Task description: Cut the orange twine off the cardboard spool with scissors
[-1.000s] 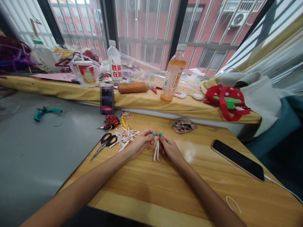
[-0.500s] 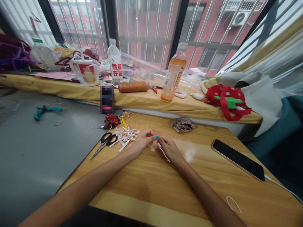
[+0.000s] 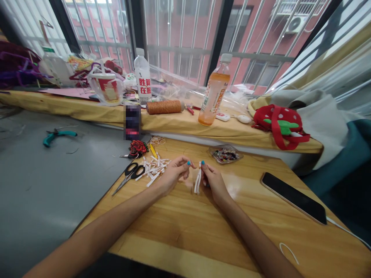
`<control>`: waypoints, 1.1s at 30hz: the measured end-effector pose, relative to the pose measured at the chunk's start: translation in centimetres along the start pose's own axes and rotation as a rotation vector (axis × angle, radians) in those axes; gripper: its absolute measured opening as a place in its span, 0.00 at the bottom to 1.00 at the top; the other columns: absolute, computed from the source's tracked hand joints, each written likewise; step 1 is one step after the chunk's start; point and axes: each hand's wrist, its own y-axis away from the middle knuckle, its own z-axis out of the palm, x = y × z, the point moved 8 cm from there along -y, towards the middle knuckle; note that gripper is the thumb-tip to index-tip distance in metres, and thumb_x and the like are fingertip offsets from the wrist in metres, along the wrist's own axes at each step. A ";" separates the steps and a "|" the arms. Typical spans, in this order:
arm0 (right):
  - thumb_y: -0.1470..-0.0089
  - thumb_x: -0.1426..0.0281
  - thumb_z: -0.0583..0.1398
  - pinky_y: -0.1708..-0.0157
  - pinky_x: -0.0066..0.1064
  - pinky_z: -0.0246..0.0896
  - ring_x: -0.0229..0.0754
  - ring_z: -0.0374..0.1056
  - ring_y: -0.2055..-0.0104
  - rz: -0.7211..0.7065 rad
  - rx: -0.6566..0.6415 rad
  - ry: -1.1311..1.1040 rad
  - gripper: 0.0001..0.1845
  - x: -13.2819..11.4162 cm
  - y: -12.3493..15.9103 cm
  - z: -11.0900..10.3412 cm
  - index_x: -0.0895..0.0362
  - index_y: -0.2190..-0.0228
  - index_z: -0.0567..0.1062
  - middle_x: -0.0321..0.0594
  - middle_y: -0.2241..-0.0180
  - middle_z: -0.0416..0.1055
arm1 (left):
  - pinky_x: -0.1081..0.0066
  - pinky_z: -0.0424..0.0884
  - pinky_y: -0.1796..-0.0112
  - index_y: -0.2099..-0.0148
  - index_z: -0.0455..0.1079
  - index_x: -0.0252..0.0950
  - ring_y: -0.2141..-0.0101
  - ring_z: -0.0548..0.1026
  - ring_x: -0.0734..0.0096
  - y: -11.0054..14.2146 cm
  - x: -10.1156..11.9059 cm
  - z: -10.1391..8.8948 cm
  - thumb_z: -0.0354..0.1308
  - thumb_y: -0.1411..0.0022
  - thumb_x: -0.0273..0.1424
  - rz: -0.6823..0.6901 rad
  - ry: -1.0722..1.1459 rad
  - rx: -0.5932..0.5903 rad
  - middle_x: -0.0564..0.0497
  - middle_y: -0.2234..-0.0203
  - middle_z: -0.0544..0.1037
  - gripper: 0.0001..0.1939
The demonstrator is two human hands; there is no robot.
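Note:
A narrow white strip (image 3: pixel 197 183), folded double, hangs from the pinched thumb and fingers of my right hand (image 3: pixel 216 181). A small orange-brown band shows near its top. To the left, a small gap away, my left hand (image 3: pixel 177 170) is curled with its thumb against the index finger. Whether a thin thread lies in that pinch is too small to make out. Beside my left hand lies a loose pile of white strips (image 3: pixel 155 168), some with orange bits. Black-handled scissors (image 3: pixel 130 174) rest at the pile's left.
A clear tray of beads (image 3: pixel 226 153) sits beyond my hands. A phone (image 3: pixel 292 197) with a cable and a white cord loop (image 3: pixel 288 253) lie at right. Teal pliers (image 3: pixel 59 135) lie on the grey surface. The ledge holds an orange thread spool (image 3: pixel 165 107) and an orange drink bottle (image 3: pixel 214 92).
My hands were together and have moved apart, the right one slightly rightward. The white strip, earlier slanting along my right palm, now hangs nearly upright from its fingertips.

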 end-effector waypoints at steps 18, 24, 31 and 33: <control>0.54 0.56 0.51 0.82 0.25 0.42 0.33 0.48 0.82 -0.142 -0.083 0.345 0.21 -1.3 1.0 1.6 0.57 0.87 0.60 0.31 0.86 0.52 | 0.76 0.57 0.77 0.73 0.61 0.35 0.79 0.61 0.77 0.2 0.7 0.0 0.53 0.48 0.34 0.092 -0.557 0.063 0.57 0.82 0.64 0.08; 0.56 0.51 0.51 0.88 0.24 0.37 0.29 0.46 0.89 0.015 -0.152 0.090 0.23 0.0 0.8 2.0 0.57 0.86 0.60 0.28 0.89 0.53 | 0.79 0.52 0.82 0.72 0.59 0.35 0.85 0.57 0.82 0.0 -0.8 -0.5 0.58 0.54 0.39 -0.043 -0.123 0.072 0.61 0.87 0.60 0.14; 0.59 0.55 0.58 0.88 0.22 0.36 0.26 0.44 0.88 0.065 -0.096 -0.266 0.21 -0.3 0.9 2.0 0.58 0.87 0.59 0.26 0.89 0.51 | 0.81 0.53 0.81 0.71 0.61 0.33 0.83 0.58 0.87 0.3 -0.1 0.3 0.61 0.55 0.31 -0.037 0.205 0.019 0.57 0.77 0.67 0.11; 0.62 0.56 0.60 0.88 0.22 0.36 0.26 0.44 0.88 0.096 -0.065 -0.380 0.21 -0.2 0.9 1.8 0.58 0.86 0.59 0.26 0.88 0.52 | 0.82 0.53 0.81 0.71 0.61 0.34 0.84 0.57 0.88 0.3 0.2 0.2 0.61 0.55 0.29 -0.021 0.275 0.016 0.56 0.75 0.68 0.11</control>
